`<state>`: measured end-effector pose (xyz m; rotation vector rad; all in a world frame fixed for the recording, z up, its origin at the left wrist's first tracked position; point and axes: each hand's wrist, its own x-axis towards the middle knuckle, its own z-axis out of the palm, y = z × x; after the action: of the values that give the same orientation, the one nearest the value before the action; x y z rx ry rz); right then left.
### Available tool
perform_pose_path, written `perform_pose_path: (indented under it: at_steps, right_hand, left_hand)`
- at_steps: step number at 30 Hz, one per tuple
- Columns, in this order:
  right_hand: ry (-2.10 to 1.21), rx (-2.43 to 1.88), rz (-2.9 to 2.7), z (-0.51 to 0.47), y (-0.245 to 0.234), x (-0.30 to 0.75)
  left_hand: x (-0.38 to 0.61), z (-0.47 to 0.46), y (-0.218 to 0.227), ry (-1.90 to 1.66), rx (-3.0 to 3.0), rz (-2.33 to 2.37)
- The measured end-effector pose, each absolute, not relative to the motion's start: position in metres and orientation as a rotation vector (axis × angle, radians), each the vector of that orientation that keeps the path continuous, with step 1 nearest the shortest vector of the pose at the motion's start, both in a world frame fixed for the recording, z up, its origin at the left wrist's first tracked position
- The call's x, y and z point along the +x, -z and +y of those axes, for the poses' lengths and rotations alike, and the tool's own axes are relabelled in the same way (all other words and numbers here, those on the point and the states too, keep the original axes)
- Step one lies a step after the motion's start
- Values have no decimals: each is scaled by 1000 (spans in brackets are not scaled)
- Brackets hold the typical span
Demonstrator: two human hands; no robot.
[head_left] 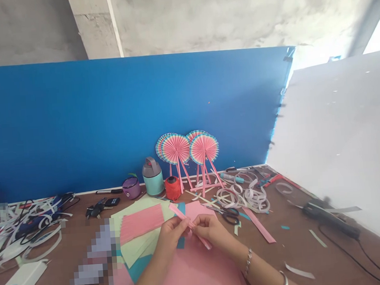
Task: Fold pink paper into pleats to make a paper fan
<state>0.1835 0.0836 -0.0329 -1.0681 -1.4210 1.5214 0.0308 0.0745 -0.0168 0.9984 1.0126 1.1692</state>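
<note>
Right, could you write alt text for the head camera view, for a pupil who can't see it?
A person's left hand and right hand pinch a narrow pink paper strip over a large pink paper sheet. Behind stand round pleated paper fans, before a blue partition, with black-handled scissors nearer the hands.

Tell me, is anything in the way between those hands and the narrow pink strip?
Nothing visible: the left hand and right hand both pinch the pink strip directly, above the pink paper. The scissors lie beyond the right hand, not between it and the strip.
</note>
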Motion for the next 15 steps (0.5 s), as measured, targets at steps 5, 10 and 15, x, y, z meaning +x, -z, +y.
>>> perform_pose_path:
  at_steps: [5,10,15]
  right_hand:
    - [-1534,-1071,-1466,82,32,185]
    - [-1549,-1109,-1478,81,29,189]
    - [-1604,-1070,-1451,80,26,192]
  left_hand:
    - [26,79,19,-1284,919,1080]
    - [20,83,17,-1403,811,1095]
    - [12,88,15,-1484,703,1096]
